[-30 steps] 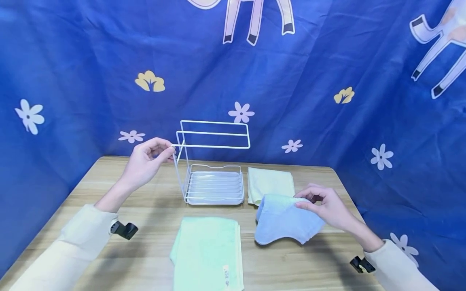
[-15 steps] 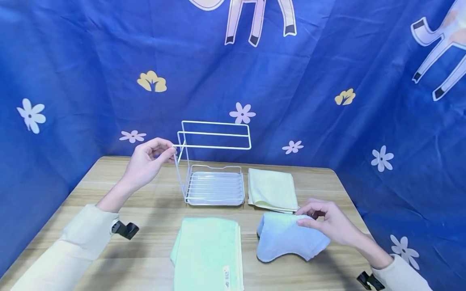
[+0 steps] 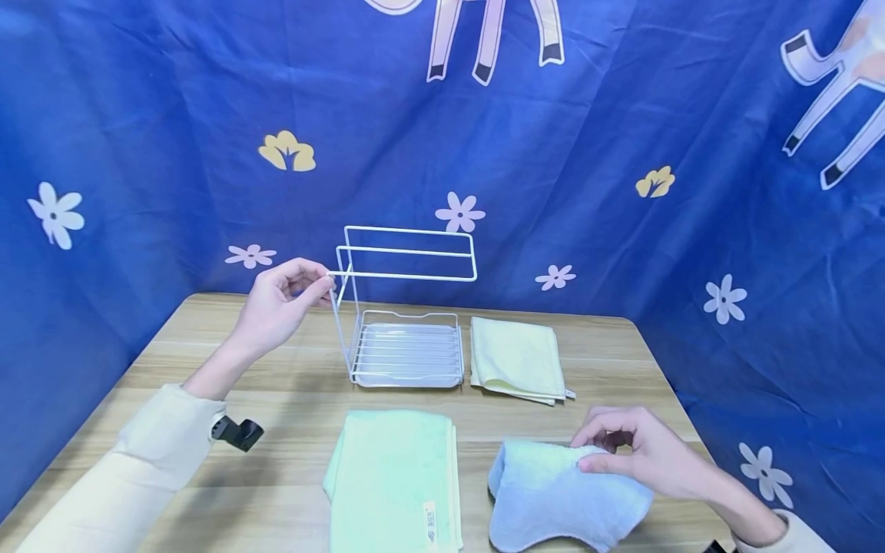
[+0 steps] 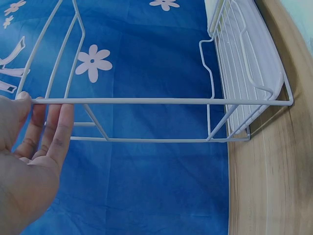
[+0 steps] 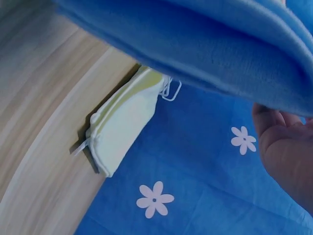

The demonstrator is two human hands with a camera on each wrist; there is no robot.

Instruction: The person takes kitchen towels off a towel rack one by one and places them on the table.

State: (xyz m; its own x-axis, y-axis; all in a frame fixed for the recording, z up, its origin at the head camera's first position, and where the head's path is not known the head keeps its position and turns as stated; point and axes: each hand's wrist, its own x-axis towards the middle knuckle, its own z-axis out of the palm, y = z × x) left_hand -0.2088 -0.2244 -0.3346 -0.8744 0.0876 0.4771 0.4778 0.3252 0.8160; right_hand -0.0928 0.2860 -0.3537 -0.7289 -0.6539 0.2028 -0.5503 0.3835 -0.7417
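Observation:
My left hand [image 3: 280, 303] pinches the upper left corner of a white wire rack [image 3: 408, 276], which stands upright at the back of the table. The left wrist view shows the left hand [image 4: 34, 161] with its thumb and fingers at a white bar [image 4: 146, 101] of the rack. Toward the front right, my right hand [image 3: 643, 453] pinches the upper edge of a light blue towel [image 3: 553, 491], which hangs folded over and droops at its lower edge. In the right wrist view the blue towel [image 5: 210, 54] spans the top and covers the fingertips.
A pale tray [image 3: 408, 357] lies in the rack's base. Right of it sits a folded pale yellow cloth [image 3: 518, 357]. A folded mint green towel [image 3: 394, 476] with a white label lies front centre on the wooden table [image 3: 290, 445]. A blue patterned curtain [image 3: 387, 153] stands behind.
My right hand has drawn the blue towel toward the front and slightly right, away from the yellow cloth, whose front corner now shows. The left hand has stayed on the rack.

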